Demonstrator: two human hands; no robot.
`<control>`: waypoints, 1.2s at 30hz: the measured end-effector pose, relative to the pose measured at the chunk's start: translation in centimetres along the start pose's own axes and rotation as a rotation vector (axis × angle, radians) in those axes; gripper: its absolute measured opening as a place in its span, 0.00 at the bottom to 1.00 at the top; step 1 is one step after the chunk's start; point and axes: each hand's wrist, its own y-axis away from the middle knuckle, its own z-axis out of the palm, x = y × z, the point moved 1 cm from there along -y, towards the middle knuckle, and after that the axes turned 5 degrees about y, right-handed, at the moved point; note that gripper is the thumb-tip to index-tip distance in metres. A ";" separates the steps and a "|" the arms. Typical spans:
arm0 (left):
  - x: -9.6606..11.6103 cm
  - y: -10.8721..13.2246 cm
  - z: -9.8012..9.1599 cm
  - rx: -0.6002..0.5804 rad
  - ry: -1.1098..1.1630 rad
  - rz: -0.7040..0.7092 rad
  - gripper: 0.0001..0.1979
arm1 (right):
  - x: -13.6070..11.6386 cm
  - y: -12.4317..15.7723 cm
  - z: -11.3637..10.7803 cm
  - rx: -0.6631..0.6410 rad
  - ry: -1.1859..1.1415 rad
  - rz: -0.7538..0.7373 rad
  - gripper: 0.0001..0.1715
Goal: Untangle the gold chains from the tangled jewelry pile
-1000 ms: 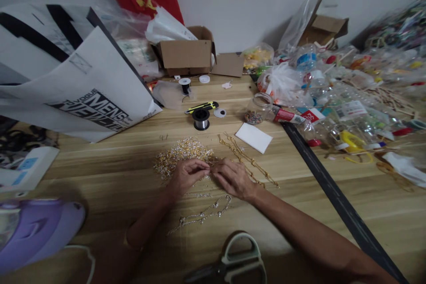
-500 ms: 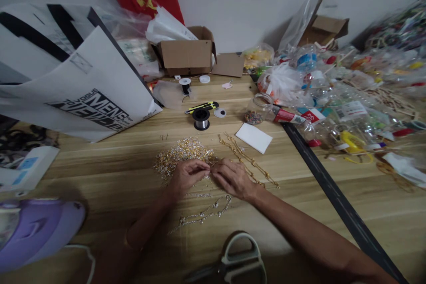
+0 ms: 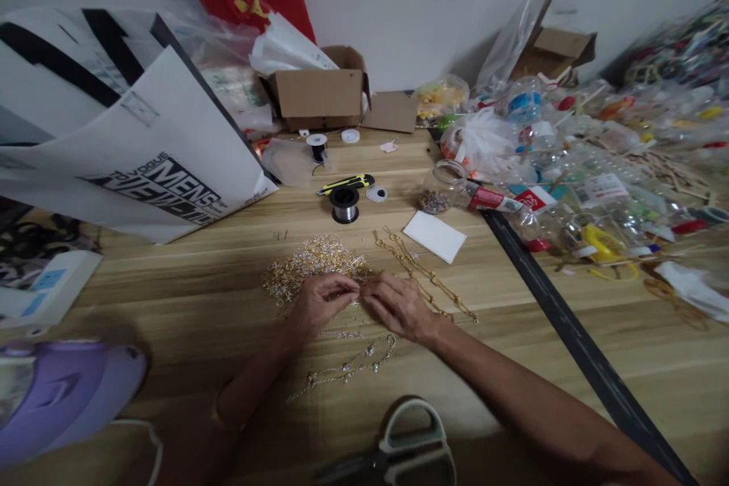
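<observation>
My left hand (image 3: 323, 302) is closed in a pinch at the near edge of a pile of small gold and silver charms (image 3: 307, 262). Almost touching its fingertips, my right hand (image 3: 399, 305) is curled with thumb and fingers together. Whatever lies between the fingertips is too small to make out. Gold chains with beads (image 3: 424, 273) lie just beyond and to the right of my right hand. Below the hands rests a silver chain (image 3: 347, 370) with small charms, and a shorter silver chain (image 3: 340, 334) sits close to my left wrist.
Scissors (image 3: 418, 440) lie at the near edge. Beyond the pile are a wire spool (image 3: 344, 205), a yellow cutter knife (image 3: 347, 184), a bead jar (image 3: 441, 186) and a white card (image 3: 434, 235). A white bag (image 3: 142, 144) stands left; plastic bottles (image 3: 598, 190) crowd the right.
</observation>
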 end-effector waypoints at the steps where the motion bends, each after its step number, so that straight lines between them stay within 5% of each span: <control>1: 0.0 0.0 0.0 -0.005 -0.010 0.010 0.03 | 0.0 0.0 0.0 0.000 0.000 0.000 0.06; 12: -0.4 0.0 0.0 -0.029 -0.068 0.134 0.01 | 0.0 0.0 0.0 -0.004 -0.005 0.002 0.06; 30: -0.5 0.2 0.1 -0.005 -0.116 0.081 0.02 | 0.0 -0.1 0.0 -0.031 0.012 0.009 0.07; 36: -0.6 0.2 0.0 -0.002 -0.214 0.183 0.03 | 0.0 -0.1 0.0 -0.043 0.025 0.013 0.07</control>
